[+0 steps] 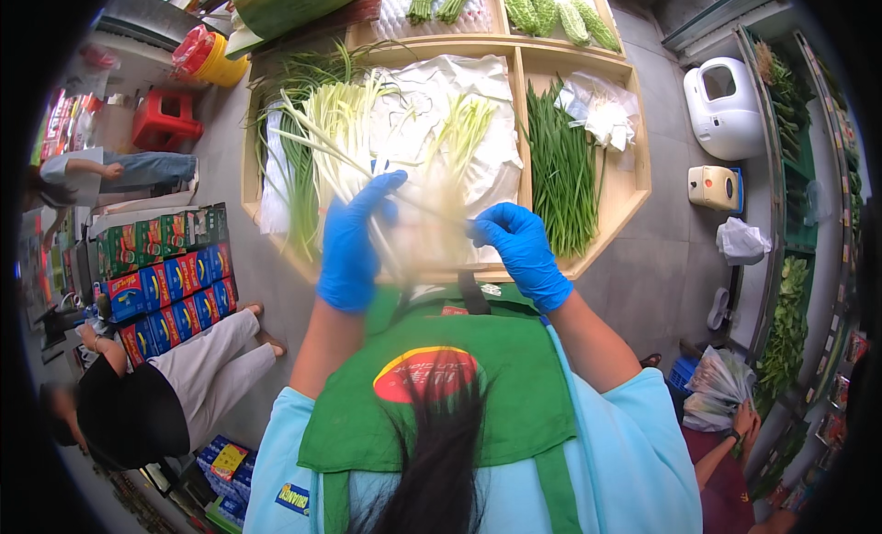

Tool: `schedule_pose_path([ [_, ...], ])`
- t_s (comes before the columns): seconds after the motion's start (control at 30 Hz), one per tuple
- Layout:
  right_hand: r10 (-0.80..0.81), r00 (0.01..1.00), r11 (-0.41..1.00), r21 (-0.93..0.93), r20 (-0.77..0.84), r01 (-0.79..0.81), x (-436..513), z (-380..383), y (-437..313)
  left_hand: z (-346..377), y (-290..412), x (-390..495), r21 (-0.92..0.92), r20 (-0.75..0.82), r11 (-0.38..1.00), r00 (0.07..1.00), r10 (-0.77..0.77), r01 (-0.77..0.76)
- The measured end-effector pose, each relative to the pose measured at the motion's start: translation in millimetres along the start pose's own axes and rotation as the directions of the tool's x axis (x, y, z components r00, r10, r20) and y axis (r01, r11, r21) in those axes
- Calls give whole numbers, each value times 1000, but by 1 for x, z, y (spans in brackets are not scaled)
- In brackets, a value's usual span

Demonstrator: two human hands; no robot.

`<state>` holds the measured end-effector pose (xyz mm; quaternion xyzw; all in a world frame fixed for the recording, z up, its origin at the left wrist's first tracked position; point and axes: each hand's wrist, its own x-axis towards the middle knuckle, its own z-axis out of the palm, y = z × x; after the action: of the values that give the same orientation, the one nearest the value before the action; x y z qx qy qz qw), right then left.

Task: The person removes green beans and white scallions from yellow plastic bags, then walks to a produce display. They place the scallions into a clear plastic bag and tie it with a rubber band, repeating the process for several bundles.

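Observation:
My left hand (351, 248), in a blue glove, grips a few long pale stalks (322, 143) that slant over the wooden display bin (518, 121). My right hand (515, 248), gloved alike, pinches the thin end of a stalk stretching across from the left; motion blurs this spot. Behind the left hand lies a pile of whitish-yellow stalks (344, 117) with green leaves. A smaller bunch of yellow chives (470, 124) rests on white cloth (434, 72) beyond the blur. To the right of the divider are green garlic chives (565, 189), close to my right hand.
Bitter melons (534, 10) and bundled green stalks (441, 0) fill the farther compartments. Crumpled white plastic (610, 121) sits right of the chives. Left stand a red stool (165, 119), stacked boxes (165, 279) and people. At lower right, another person's hands (744, 424) hold a bag.

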<state>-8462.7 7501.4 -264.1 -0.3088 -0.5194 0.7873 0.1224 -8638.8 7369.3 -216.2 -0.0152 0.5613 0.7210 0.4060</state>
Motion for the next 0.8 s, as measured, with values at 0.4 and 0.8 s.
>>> schedule_pose_path([
  [0.4, -105, 982, 990, -111, -157, 88, -3, -42, 17, -9, 0, -1, 22, -101, 983, 978, 182, -180],
  [0.8, -165, 935, 949, -310, -313, 64, 11, -167, -43, -33, 43, -5, 48, -185, 953, 935, 304, -300],
])
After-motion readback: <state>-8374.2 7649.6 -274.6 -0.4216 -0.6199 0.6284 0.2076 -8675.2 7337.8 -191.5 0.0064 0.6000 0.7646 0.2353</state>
